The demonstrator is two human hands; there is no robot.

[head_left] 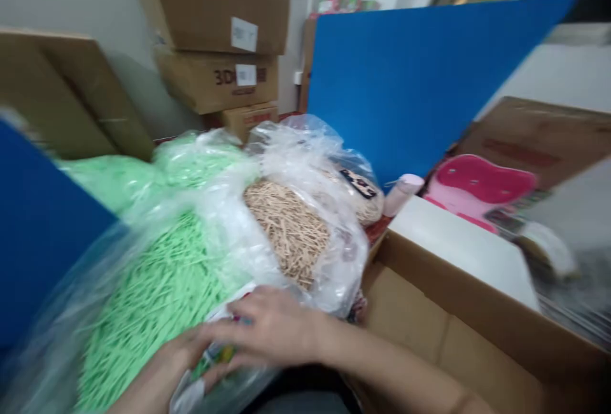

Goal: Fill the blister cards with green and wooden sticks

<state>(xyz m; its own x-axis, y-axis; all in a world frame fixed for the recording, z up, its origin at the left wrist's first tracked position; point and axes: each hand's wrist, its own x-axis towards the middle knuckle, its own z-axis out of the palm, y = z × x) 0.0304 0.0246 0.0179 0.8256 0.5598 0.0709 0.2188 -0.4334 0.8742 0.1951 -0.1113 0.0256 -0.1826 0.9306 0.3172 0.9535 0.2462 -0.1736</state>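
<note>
Through the head camera I see both hands at the near side, and everything is a little blurred. Between them is a printed packet [223, 354], thin and smooth-looking, white with patches of red, yellow and green. It is at the near edge of a clear plastic bag [52, 331], soft and wrinkled, filled with green shreds [143, 302] which are narrow, straight and matted together. The long axis of the packet appears slanted: one end points up and right, toward the second clear bag [341, 261], and the other points down and left, toward me. Which face is its front I cannot say. My right hand [279, 326] lies across the packet, its fingers bent and slightly apart, with the thumb spread lower; they touch it, but I cannot tell whether they grip. My left hand [191, 342] comes from the lower left and is partly covered by the right one, so I cannot tell how its fingers stand. The second bag, glossy and creased, shows beige shreds [289, 229], short and dry-looking. To the right is an open cardboard box [477, 286], rectangular and matt brown, and beyond the bags a flat blue panel [396, 83] leans.
</note>
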